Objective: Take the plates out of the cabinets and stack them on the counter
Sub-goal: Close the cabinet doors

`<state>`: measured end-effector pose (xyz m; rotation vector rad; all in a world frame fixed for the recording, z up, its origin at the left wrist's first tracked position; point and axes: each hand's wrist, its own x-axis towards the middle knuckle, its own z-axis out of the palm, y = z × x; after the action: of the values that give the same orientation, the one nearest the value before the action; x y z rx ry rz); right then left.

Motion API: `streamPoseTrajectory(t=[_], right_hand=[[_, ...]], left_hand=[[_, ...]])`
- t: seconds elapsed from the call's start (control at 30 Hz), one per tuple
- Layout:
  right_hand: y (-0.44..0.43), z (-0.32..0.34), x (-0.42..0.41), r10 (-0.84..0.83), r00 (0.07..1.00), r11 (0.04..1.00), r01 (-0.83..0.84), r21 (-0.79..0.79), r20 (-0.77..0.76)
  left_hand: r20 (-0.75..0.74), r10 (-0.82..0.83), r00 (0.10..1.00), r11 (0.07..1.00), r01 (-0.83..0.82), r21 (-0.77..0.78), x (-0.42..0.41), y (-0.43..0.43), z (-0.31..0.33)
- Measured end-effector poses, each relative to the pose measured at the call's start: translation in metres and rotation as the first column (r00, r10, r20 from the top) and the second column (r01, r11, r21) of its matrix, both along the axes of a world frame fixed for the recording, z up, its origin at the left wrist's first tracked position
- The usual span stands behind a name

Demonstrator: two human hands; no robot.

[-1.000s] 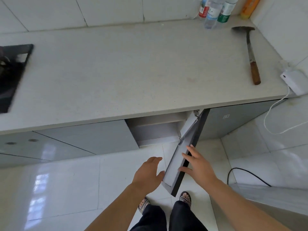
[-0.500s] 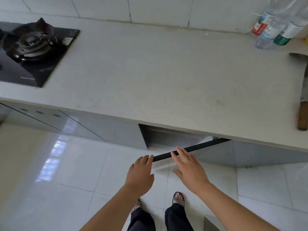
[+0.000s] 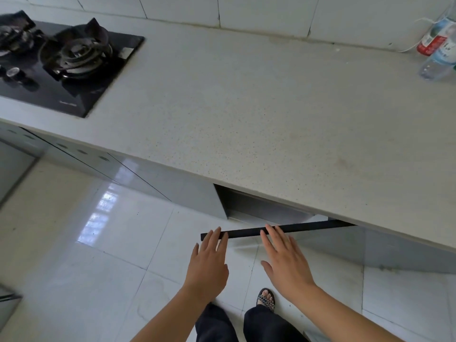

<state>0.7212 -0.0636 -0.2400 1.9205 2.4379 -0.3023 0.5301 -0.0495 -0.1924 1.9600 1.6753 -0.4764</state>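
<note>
No plate shows anywhere. Under the pale speckled counter (image 3: 259, 114) one grey cabinet (image 3: 266, 208) stands open, its inside dark and mostly hidden by the counter's edge. Its door swings out toward me and I see only the door's black top edge (image 3: 249, 233). My left hand (image 3: 209, 262) hovers flat with fingers apart, its fingertips at the outer end of that edge. My right hand (image 3: 283, 257) is also spread, fingertips over the middle of the edge. Neither hand holds anything.
A black gas hob (image 3: 61, 62) is set into the counter at the left. Plastic bottles (image 3: 439, 45) stand at the far right by the tiled wall. Closed grey cabinet doors (image 3: 153, 176) run to the left. Glossy white floor tiles and my sandalled foot (image 3: 266, 298) lie below.
The view has swung left, bringing the hob into sight and losing the knife and charger. The door now shows edge-on. Both hands have stayed spread near its edge.
</note>
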Motion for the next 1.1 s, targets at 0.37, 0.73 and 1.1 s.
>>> streamPoseTrajectory(t=[0.37,0.73,1.1], right_hand=[[0.021,0.005,-0.009,-0.033,0.999,0.995,0.032,-0.09,-0.004],[0.04,-0.004,-0.019,-0.145,0.989,0.988,0.146,-0.045,0.037],[0.037,-0.015,-0.026,-0.198,0.979,0.979,0.2,0.049,-0.04]], left_hand=[[0.002,-0.029,1.0,0.999,0.029,0.033,-0.005,0.027,-0.01],[0.004,-0.065,0.998,0.996,0.065,0.061,-0.006,0.052,-0.017],[0.013,-0.154,0.988,0.984,0.152,0.088,-0.013,0.085,-0.022]])
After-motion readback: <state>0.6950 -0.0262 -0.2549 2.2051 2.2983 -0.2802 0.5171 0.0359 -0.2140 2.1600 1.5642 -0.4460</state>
